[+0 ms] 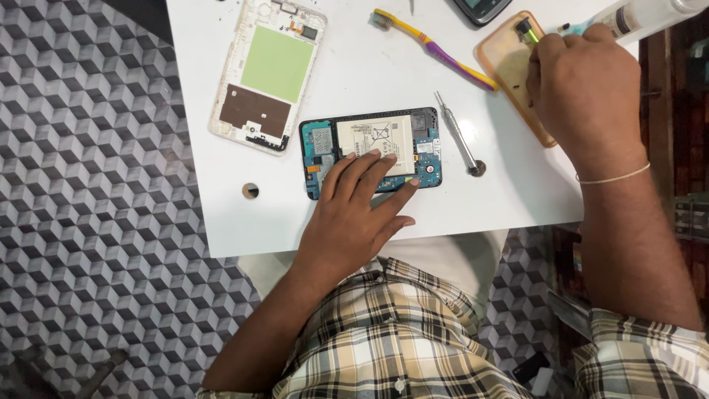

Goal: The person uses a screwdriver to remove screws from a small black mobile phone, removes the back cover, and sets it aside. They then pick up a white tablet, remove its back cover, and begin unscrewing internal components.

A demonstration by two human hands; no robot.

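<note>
1. Lying flat near the front edge of the white worktop (pixel 473 199), the opened tablet (pixel 371 151) shows its blue circuit board and a pale battery (pixel 375 139).
2. Pressing down on it, the left hand (pixel 353 214) has its fingers (pixel 367 168) spread and flat over the lower half, gripping nothing.
3. The right hand (pixel 583 85) is bunched over an orange soft case (pixel 509 63), pinching a small yellow-green tool (pixel 527 31); how tightly the fingers close cannot be told.
4. Judged from its bare board, the tablet is light, thin, stiff and fragile; it is best held by its outer frame, away from the battery and connectors.
5. Nearby lie a removed back cover (pixel 267 72), a toothbrush (pixel 432 46), a screwdriver (pixel 458 134) and a small round disc (pixel 250 191).
6. The worktop looks smooth and likely slippery; the floor (pixel 88 222) has a grey cube-pattern covering.
</note>
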